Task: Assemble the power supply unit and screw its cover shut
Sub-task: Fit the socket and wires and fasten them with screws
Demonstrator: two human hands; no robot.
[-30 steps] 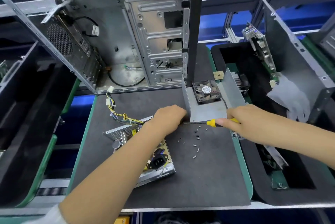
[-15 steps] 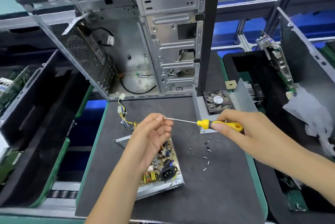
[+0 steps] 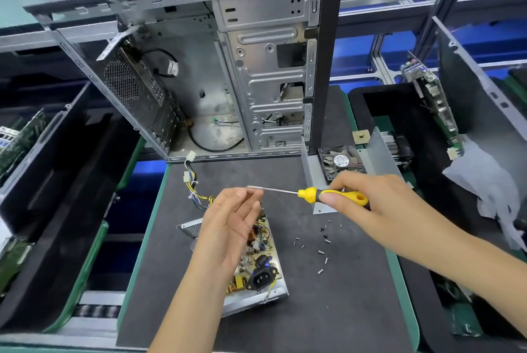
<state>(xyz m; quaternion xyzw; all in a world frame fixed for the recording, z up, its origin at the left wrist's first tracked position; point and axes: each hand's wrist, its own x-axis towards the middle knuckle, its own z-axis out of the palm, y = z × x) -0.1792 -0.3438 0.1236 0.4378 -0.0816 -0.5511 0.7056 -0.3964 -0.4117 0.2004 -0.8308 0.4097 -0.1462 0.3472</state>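
Note:
The open power supply base (image 3: 258,278), with its circuit board and black socket, lies on the black mat (image 3: 342,312), partly hidden under my left arm. Its yellow and black cable bundle (image 3: 192,184) trails toward the back. The grey cover (image 3: 379,153) with the fan (image 3: 340,161) stands behind my right hand. My right hand (image 3: 379,207) grips the yellow screwdriver (image 3: 342,195), held level above the mat and pointing left. My left hand (image 3: 231,227) is raised, its fingertips pinching at the screwdriver's tip on what seems a tiny screw. Several loose screws (image 3: 323,247) lie scattered on the mat.
An open computer case (image 3: 256,81) stands at the back of the mat. A black tray on the right holds a green circuit board (image 3: 436,107) and a white glove (image 3: 490,181). Deep black trays (image 3: 57,181) fill the left side.
Both hands have lifted from the mat beside the cover. The screwdriver now hangs level in the air and my left hand has turned palm-up, fingertips staying at its tip.

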